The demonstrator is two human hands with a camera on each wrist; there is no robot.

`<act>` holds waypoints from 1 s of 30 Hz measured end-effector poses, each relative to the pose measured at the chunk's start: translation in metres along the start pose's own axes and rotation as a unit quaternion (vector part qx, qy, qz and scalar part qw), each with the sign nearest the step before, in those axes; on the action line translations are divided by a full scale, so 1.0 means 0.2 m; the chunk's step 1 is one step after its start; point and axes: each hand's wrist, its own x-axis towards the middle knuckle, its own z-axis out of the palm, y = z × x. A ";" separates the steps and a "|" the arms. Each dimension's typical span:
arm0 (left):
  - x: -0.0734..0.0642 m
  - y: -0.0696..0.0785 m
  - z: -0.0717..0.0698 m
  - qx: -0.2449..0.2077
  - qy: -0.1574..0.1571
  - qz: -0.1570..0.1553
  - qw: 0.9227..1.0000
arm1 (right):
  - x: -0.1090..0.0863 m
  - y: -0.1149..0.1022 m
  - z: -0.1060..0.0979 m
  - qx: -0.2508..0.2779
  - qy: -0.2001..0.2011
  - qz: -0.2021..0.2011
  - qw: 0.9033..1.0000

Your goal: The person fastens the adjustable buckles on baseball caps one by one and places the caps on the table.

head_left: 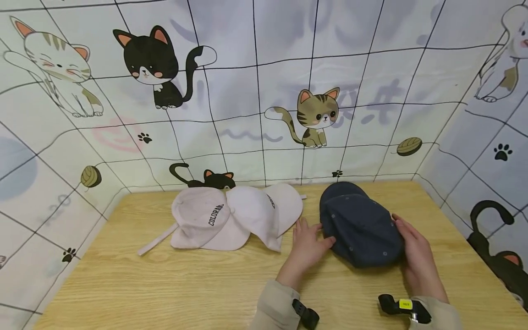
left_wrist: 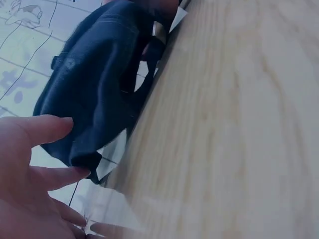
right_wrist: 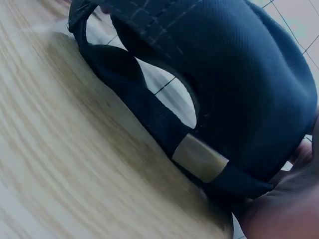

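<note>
A navy baseball cap (head_left: 363, 229) sits crown up on the right part of the table, its brim toward the back wall. My left hand (head_left: 307, 250) is at its left side; thumb and a finger pinch the lower edge, while the other fingers spread toward the pale caps. My right hand (head_left: 418, 254) holds the opposite side, with its thumb hidden in the head view. In the right wrist view, the back strap with a metal buckle (right_wrist: 200, 158) runs close along the tabletop below the cap's rear opening.
Left of the navy cap, a pale cap with dark lettering (head_left: 198, 211) and a white cap (head_left: 251, 211) lie overlapped. A loose strap (head_left: 157, 239) sticks out to the left. Cat-print cloth walls (head_left: 231, 101) enclose the wooden table (head_left: 185, 288) at the back and sides.
</note>
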 end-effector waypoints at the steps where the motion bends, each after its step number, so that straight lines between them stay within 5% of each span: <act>1: 0.00 -0.01 0.00 -0.004 0.003 -0.005 1.000 | 0.00 0.00 0.00 0.007 -0.001 0.002 1.000; 5: -0.03 -0.03 -0.03 -0.018 0.007 -0.016 1.000 | 0.00 0.02 0.01 0.011 0.000 0.007 1.000; 9: -0.07 -0.06 -0.08 -0.030 -0.020 -0.031 0.999 | -0.02 0.04 0.02 -0.060 0.025 0.007 0.998; 15: -0.16 -0.07 -0.21 -0.051 -0.075 -0.038 0.995 | -0.11 -0.03 0.06 -0.171 0.090 -0.042 0.980; 19: -0.21 -0.03 -0.33 -0.071 -0.075 -0.012 0.995 | -0.18 -0.15 0.15 -0.182 0.136 -0.079 0.971; 25: -0.26 0.02 -0.60 -0.102 0.033 0.030 0.994 | -0.27 -0.28 0.36 -0.261 0.141 -0.192 0.935; 30: -0.29 -0.10 -0.83 -0.117 0.162 0.022 0.980 | -0.31 -0.28 0.48 -0.299 0.102 -0.234 0.919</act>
